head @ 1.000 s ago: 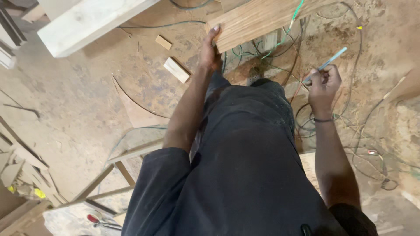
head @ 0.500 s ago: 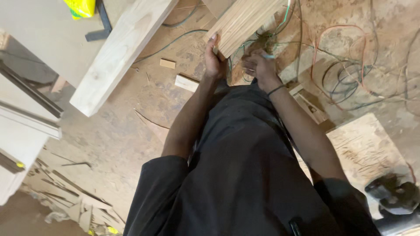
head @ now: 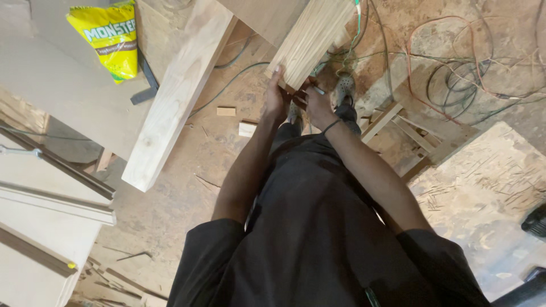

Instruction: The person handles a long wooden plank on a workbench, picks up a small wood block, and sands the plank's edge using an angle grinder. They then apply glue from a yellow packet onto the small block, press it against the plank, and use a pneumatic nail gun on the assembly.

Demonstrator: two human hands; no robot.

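Two hands hold the near end of a wooden board over a dusty workshop floor.

Both hands meet at the low end of the board (head: 311, 41), which slants up and away toward the top of the view. The left hand (head: 274, 98) is wrapped around its left corner, fingers closed on the wood. The right hand (head: 316, 105) presses against the underside just beside it, and I cannot tell how tight its fingers are. One yellow bag (head: 108, 35) with green printing lies at the top left on a flat grey sheet (head: 68, 96), partly under a thick pale beam (head: 179, 91); I cannot see what is inside it. Many tangled cables (head: 455, 68), red, green and black, lie on the floor at the right, near a small wooden frame (head: 406, 133).
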